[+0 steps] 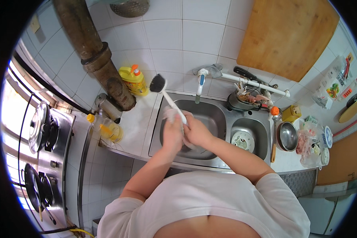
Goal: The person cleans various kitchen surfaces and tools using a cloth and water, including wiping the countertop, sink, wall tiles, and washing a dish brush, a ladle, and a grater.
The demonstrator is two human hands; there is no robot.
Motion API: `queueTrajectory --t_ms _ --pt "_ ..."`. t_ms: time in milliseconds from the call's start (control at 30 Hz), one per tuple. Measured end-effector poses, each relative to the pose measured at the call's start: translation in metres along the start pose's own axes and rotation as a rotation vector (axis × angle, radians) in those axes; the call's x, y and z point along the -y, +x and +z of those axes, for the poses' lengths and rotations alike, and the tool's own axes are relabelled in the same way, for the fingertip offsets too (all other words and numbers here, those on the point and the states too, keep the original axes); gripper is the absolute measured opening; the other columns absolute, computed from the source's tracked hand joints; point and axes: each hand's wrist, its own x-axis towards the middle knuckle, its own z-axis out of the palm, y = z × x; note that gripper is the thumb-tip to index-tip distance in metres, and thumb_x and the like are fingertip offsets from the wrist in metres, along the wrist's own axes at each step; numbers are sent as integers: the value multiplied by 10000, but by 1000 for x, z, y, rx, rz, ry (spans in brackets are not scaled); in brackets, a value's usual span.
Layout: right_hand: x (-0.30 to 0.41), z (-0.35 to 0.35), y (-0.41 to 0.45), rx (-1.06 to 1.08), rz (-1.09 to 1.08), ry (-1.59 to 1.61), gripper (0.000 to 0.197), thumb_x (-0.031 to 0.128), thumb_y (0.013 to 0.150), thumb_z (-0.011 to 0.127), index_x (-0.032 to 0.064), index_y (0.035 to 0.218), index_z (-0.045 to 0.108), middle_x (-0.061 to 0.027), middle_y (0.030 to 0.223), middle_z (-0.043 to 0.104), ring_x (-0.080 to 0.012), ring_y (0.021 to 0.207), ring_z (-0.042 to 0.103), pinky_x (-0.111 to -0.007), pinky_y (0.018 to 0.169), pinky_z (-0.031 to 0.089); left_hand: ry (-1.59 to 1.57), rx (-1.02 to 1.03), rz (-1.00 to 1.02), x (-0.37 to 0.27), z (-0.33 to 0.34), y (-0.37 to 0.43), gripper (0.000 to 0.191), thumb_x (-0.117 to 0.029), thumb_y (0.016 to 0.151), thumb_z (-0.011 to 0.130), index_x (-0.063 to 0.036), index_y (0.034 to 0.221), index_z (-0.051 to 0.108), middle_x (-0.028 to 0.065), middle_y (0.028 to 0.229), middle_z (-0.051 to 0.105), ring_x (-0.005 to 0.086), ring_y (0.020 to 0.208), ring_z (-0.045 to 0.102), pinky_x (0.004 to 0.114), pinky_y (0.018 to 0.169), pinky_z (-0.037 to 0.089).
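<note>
A white-handled scrubbing brush point(173, 104) with dark bristles is held up over the larger bowl of the steel sink point(206, 114), its head tilted up to the left. My right hand point(197, 131) is closed around the lower end of the handle. In my left hand point(173, 132) is a pale pinkish cloth point(170, 114), bunched against the handle. Part of the cloth hangs below, between my hands. My fingers hide some of the cloth and the handle's end. Behind the hands stands a white faucet point(201, 81).
A patterned plate point(243, 142) lies in the smaller sink bowl. Left are a yellow pump bottle point(134, 81), oil bottles point(111, 132) and a gas stove point(59, 148). A utensil basket point(245, 98), metal bowls point(288, 136) and plastic bags point(311, 142) stand right. A cutting board point(288, 35) hangs behind.
</note>
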Motion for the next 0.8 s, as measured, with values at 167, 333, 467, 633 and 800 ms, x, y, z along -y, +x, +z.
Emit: queueTrajectory --t_ms 167,333,467,633,800 --pt "17 2 -2 -30 -43 -206 257 174 878 470 -57 989 445 -275 731 586 -454 699 566 -528 636 433 151 -74 -84 -8 8 45 142 -120 912 511 1 973 554 97 864 611 193 768 600 322 714 493" --pt "13 2 -5 -174 -258 -136 248 237 913 472 -8 944 452 -205 727 586 -378 550 553 -468 496 431 -53 -53 -106 -23 18 66 170 -193 893 563 -23 905 557 80 770 590 200 676 584 336 625 493" --pt "37 -12 -19 404 449 1117 204 291 956 445 91 927 474 -4 635 444 -104 427 371 -246 350 280 -685 296 -297 -10 -8 66 320 -363 894 551 -43 907 547 61 773 565 198 675 555 319 614 478" --pt "29 -39 -1 418 538 1005 253 347 954 453 104 892 482 35 624 406 -34 415 290 -199 334 204 -275 224 -431 -15 6 14 287 -338 921 514 -55 890 545 22 772 554 155 726 538 299 641 450" --pt "23 1 -9 53 -36 -259 222 187 894 473 -31 932 456 -307 815 587 -468 756 573 -534 671 437 -62 -1 -195 -10 -4 27 203 -244 915 537 -50 856 527 61 788 575 173 715 575 330 647 493"
